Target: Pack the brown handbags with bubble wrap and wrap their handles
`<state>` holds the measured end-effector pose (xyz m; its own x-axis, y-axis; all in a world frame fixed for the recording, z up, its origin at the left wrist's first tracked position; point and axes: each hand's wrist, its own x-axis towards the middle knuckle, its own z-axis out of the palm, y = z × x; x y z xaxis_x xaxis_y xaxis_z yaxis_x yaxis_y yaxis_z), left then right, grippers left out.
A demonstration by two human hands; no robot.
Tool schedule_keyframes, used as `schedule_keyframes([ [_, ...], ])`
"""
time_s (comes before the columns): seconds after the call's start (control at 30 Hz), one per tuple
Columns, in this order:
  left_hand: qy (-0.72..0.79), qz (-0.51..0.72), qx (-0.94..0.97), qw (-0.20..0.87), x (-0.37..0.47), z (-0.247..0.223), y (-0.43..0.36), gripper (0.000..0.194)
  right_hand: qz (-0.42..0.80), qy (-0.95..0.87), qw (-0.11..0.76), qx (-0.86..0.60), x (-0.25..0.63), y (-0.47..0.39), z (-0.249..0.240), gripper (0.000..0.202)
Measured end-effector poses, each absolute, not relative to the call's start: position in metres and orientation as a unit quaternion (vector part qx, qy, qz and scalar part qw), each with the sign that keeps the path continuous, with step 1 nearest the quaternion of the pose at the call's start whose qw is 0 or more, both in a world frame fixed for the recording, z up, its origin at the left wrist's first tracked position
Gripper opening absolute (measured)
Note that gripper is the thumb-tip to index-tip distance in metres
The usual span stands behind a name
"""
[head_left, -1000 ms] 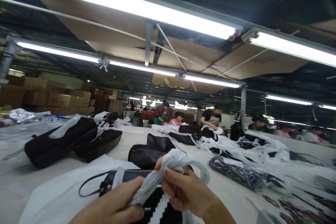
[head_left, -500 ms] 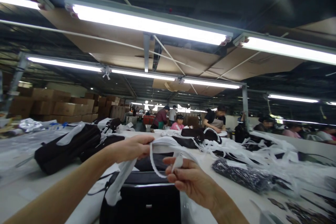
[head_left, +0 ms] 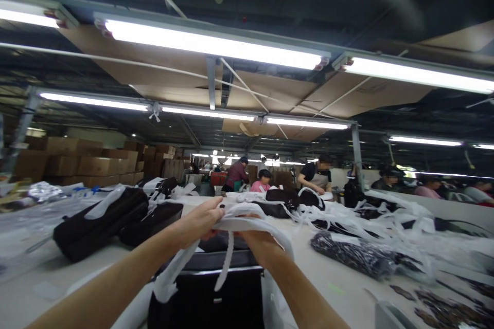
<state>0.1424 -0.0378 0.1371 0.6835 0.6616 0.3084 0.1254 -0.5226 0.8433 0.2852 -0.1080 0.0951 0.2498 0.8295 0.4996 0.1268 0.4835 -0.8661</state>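
Here at the middle of it all is a black handbag (head_left: pixel 204 300), standing on the pale worktable (head_left: pixel 332 306) right in front of the person, a small metal plate (head_left: pixel 217 300) glinting on its front. Up over it arches the handle (head_left: pixel 257 224), swathed in white wrapping, and the left hand (head_left: pixel 203 221) has it, fingers closed on the left part of the arch. The right hand (head_left: pixel 250 236) is in under the curve, its fingers mostly hidden behind the wrapping, so whether it grips or not I cannot tell. A wavy-edged white strip (head_left: pixel 225 264) dangles between the two forearms, down in front of the bag. Out to the left, a dark bag (head_left: pixel 104 221) lies with white paper on top; to the right, a plastic-wrapped bundle (head_left: pixel 351 256) sits near a tangle of white straps (head_left: pixel 347 216). Farther back, a co-worker in a black top (head_left: pixel 309 170) leans over the work, cardboard boxes (head_left: pixel 100 166) stack up at left, and fluorescent lamps (head_left: pixel 212 43) blaze overhead.
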Motion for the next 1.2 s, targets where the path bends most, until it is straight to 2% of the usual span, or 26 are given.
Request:
schedule_keyframes([
  [0.13, 0.228, 0.328, 0.827, 0.397, 0.158, 0.129, -0.026, 0.037, 0.305, -0.51, 0.693, -0.409, 0.274, -0.104, 0.098, 0.038],
  [0.37, 0.182, 0.468, 0.828, 0.25, 0.157, 0.134, -0.026, 0.027, 0.408, -0.443, 0.692, -0.397, 0.265, -0.119, 0.087, 0.057],
  [0.47, 0.167, 0.489, 0.827, 0.222, 0.155, 0.137, -0.027, 0.025, 0.368, -0.475, 0.685, -0.412, 0.262, -0.138, 0.078, 0.058],
  [0.57, 0.144, 0.503, 0.823, 0.222, 0.159, 0.137, -0.031, 0.026, 0.192, -0.531, 0.693, -0.449, 0.262, -0.154, 0.08, 0.052],
  [0.63, 0.127, 0.507, 0.818, 0.241, 0.163, 0.137, -0.034, 0.026, 0.104, -0.575, 0.675, -0.45, 0.264, -0.162, 0.089, 0.042],
  [0.7, 0.112, 0.509, 0.809, 0.272, 0.166, 0.137, -0.037, 0.023, 0.113, -0.637, 0.635, -0.422, 0.268, -0.167, 0.102, 0.035],
  [0.8, 0.099, 0.53, 0.782, 0.312, 0.166, 0.137, -0.038, 0.016, 0.231, -0.698, 0.583, -0.347, 0.278, -0.168, 0.12, 0.058],
  [0.83, 0.096, 0.54, 0.773, 0.319, 0.166, 0.137, -0.038, 0.016, 0.258, -0.701, 0.573, -0.338, 0.281, -0.167, 0.124, 0.059],
  [0.87, 0.094, 0.549, 0.765, 0.323, 0.165, 0.136, -0.038, 0.016, 0.26, -0.7, 0.57, -0.342, 0.283, -0.165, 0.127, 0.052],
  [0.93, 0.091, 0.559, 0.757, 0.326, 0.164, 0.135, -0.037, 0.018, 0.193, -0.692, 0.579, -0.386, 0.285, -0.16, 0.131, 0.03],
  [0.97, 0.09, 0.562, 0.754, 0.326, 0.165, 0.134, -0.037, 0.018, 0.136, -0.685, 0.587, -0.41, 0.284, -0.158, 0.133, 0.026],
  [1.07, 0.089, 0.571, 0.747, 0.329, 0.167, 0.132, -0.039, 0.018, -0.038, -0.675, 0.586, -0.447, 0.277, -0.157, 0.136, 0.032],
  [1.2, 0.08, 0.575, 0.737, 0.346, 0.17, 0.13, -0.043, 0.018, -0.176, -0.672, 0.54, -0.476, 0.266, -0.166, 0.146, 0.033],
])
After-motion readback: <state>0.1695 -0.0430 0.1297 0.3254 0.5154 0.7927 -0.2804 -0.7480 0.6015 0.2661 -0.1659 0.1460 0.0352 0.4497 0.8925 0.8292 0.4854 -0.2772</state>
